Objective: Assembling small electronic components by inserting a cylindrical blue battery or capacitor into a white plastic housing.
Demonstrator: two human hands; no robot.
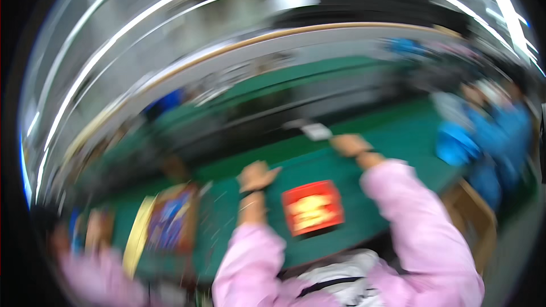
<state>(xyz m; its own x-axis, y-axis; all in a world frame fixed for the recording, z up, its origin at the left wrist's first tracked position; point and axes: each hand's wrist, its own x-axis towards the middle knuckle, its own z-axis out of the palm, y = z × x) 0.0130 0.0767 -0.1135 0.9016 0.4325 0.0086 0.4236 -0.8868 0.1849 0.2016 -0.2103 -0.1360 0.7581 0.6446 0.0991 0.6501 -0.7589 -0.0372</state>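
The whole picture is smeared by motion. My left hand [257, 177] lies over the green table [227, 199] with its thumb spread away from the fingers, and nothing shows in it. My right hand [351, 145] reaches farther out to the right. Just past its fingertips is a small white flat piece [317, 131]; whether the fingers grip it, I cannot tell. Between my forearms, nearer to me, sits a red square box [286, 210] with a yellowish-white pattern or contents on top, too blurred to make out.
A brown box [190, 222] with blue and red contents stands left, beside a yellow strip [138, 233]. A person in pink [102, 273] is at far left, another in blue [500, 136] at right. An open cardboard box [475, 216] stands lower right. A shelf [273, 37] runs behind.
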